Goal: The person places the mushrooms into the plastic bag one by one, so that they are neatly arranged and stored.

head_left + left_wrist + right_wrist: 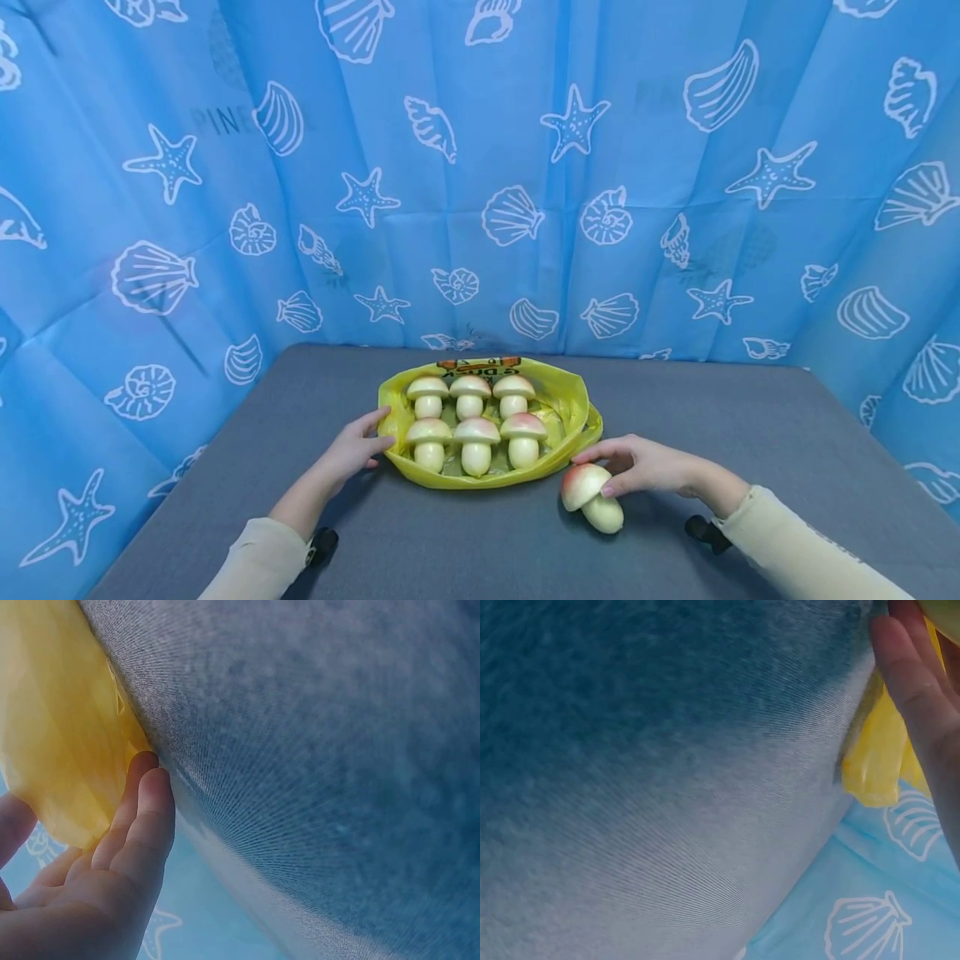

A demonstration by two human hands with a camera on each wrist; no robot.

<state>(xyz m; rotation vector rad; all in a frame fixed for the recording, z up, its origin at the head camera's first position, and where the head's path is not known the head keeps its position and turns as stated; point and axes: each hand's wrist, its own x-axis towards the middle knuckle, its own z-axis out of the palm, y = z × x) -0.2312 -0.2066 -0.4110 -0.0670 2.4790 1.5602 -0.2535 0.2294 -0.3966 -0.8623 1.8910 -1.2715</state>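
A toy mushroom (pixel 587 487) with a pinkish cap and pale stem lies tilted beside the right front of the bag. My right hand (pixel 645 467) holds it by the cap, thumb on the near side. Only a sliver of this mushroom (pixel 943 616) shows at the top corner of the right wrist view. Several similar mushrooms (pixel 476 433) stand upright in two rows inside an open yellow plastic bag (pixel 420 481). At the bag's left side, my left hand (pixel 352 450) touches the plastic with fairly straight fingers, seen along the bag (pixel 60 712) in the left wrist view.
The bag rests on a grey cloth-covered table (pixel 450 550), its rim folded outward and dark print at the back. Behind the table hangs a blue curtain (pixel 480 167) with white shells and starfish.
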